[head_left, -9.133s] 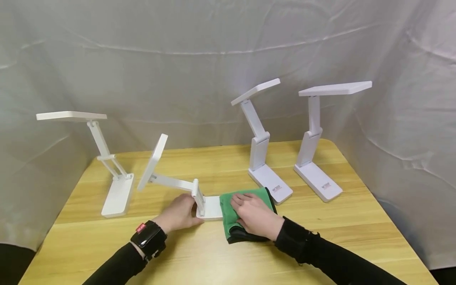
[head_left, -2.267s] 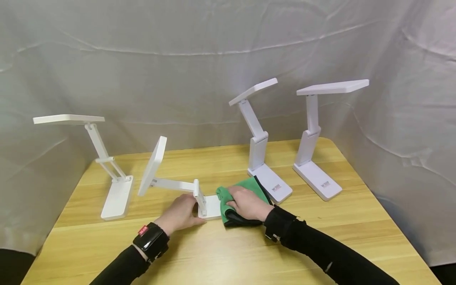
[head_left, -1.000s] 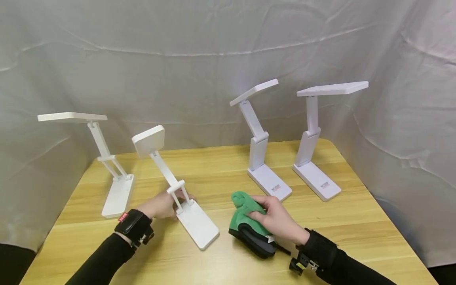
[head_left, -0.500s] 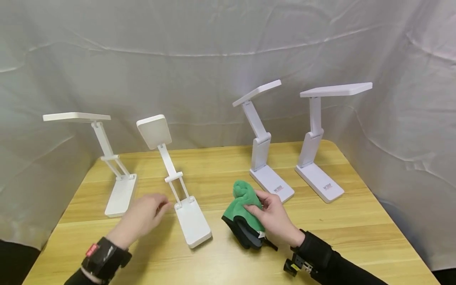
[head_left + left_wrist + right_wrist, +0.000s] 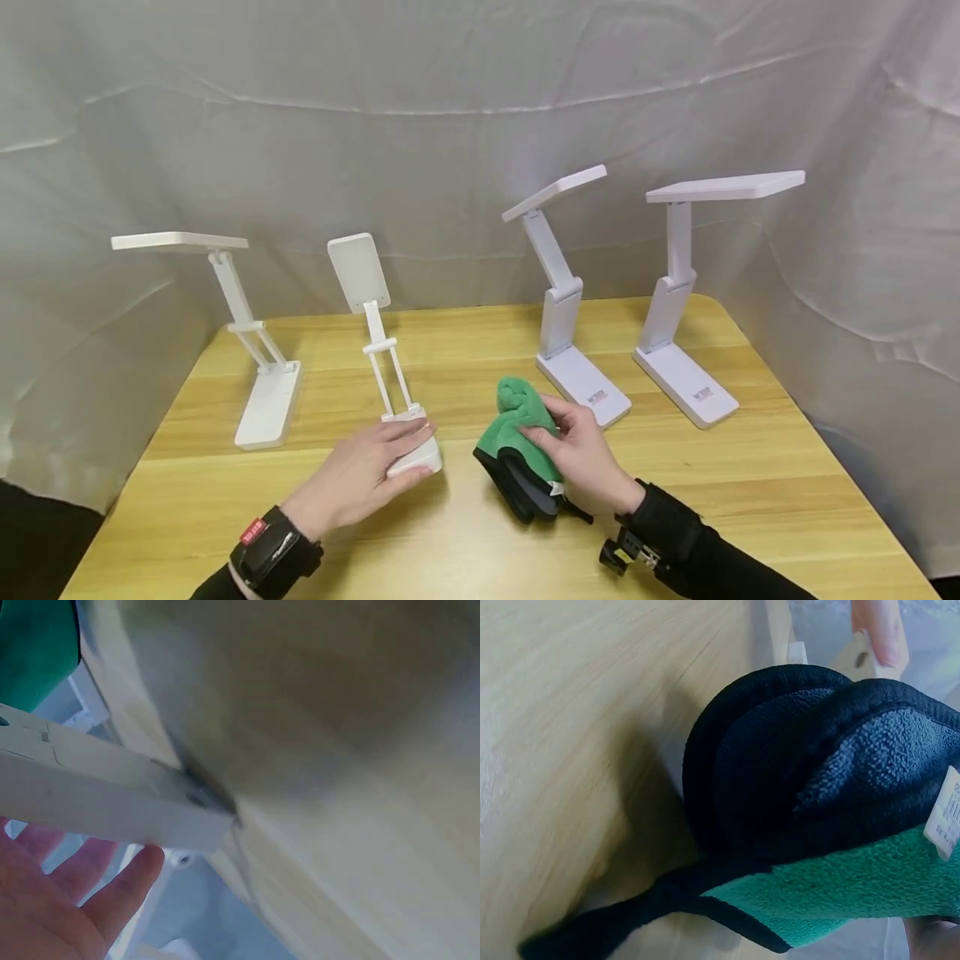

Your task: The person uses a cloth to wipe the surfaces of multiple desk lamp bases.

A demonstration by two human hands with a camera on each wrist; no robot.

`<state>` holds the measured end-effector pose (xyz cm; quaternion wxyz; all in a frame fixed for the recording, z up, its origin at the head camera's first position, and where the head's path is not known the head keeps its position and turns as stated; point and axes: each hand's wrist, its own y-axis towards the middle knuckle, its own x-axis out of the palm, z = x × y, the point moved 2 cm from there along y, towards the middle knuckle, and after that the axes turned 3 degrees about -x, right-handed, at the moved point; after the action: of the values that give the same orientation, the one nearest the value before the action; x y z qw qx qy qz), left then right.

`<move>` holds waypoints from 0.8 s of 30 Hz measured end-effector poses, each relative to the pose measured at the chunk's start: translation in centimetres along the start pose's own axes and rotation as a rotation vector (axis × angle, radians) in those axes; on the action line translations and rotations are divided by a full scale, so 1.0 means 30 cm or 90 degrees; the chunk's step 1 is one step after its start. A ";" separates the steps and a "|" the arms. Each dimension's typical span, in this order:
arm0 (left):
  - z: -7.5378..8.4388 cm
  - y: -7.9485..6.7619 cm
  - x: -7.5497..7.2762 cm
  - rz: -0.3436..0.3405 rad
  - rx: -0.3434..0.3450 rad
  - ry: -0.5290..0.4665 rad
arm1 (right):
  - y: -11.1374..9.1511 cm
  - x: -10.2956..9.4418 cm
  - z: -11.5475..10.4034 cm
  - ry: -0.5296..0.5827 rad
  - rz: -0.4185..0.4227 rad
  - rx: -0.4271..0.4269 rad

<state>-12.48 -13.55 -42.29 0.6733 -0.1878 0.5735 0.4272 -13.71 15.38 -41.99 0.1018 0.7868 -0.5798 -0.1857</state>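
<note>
My left hand (image 5: 356, 479) holds the base of a white folding desk lamp (image 5: 359, 271), its fingers across the top and the thumb at the near edge. Up close in the left wrist view, the lamp base (image 5: 112, 795) is seen edge-on beside the fingers. A green cloth (image 5: 517, 425) with black edging is bunched in my right hand (image 5: 588, 458), thumb on one side and fingers behind. The right wrist view is mostly filled by this cloth (image 5: 840, 885), with its dark grey inner face and a white label; most of the right hand is hidden there.
Another white desk lamp (image 5: 268, 404) stands at the left of the wooden table (image 5: 465, 550). Two more, a lamp with a tilted head (image 5: 583, 387) and a lamp with a level head (image 5: 686, 383), stand at the right. Grey fabric (image 5: 450, 167) hangs behind.
The right hand has lifted the cloth off the lamp base. The lamp was turned so its base points nearer me, then released; the left hand has taken its base and it stands farther back.
</note>
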 end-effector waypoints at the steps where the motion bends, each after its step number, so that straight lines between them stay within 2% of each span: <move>1: 0.001 -0.005 0.005 -0.002 0.001 0.004 | 0.000 -0.001 -0.001 0.000 -0.002 -0.001; 6: 0.003 -0.028 0.026 0.004 -0.009 0.028 | 0.000 -0.007 -0.004 -0.008 -0.005 0.001; 10: 0.004 -0.038 0.039 0.012 0.001 0.055 | -0.005 -0.014 0.000 -0.020 -0.005 0.003; 24: -0.008 -0.061 0.074 -0.012 0.025 0.087 | -0.009 -0.022 -0.001 -0.028 -0.010 -0.005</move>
<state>-11.24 -13.96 -44.88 0.6401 -0.2086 0.6249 0.3953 -13.63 16.08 -41.95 0.0905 0.7867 -0.5748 -0.2060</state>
